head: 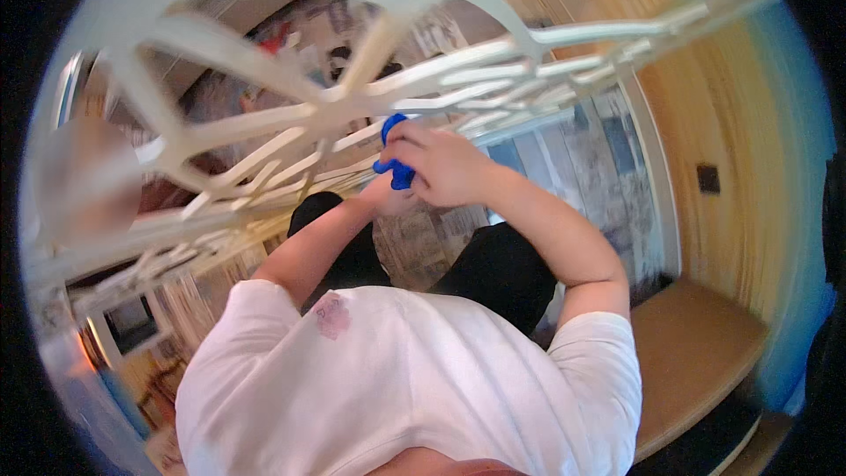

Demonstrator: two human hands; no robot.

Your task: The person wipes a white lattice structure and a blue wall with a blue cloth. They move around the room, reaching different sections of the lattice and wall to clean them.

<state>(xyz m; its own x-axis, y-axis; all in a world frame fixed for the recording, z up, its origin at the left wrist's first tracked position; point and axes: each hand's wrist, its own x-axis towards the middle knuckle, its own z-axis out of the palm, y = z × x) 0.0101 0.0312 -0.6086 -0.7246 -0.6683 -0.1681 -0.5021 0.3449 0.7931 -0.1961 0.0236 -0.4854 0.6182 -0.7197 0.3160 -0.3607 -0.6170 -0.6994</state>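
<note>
A bright blue cloth [402, 176] is bunched in my right hand [444, 165], whose fingers are curled around it just in front of a white openwork lattice panel [350, 106]. Below and beside it, my left hand [390, 198] is close to the cloth, partly covered by the cloth and my right hand; whether its fingers grip anything cannot be told. The panel's branching bars reach across the upper part of the view.
A brown bench or shelf [694, 350] with a rounded edge stands at the right, beside a wood-patterned wall [714, 231]. Patterned plank flooring [423, 251] shows between my black-clad legs. Through the lattice, several blurred objects are visible. A dark-screened, light-framed object [130, 324] is at lower left.
</note>
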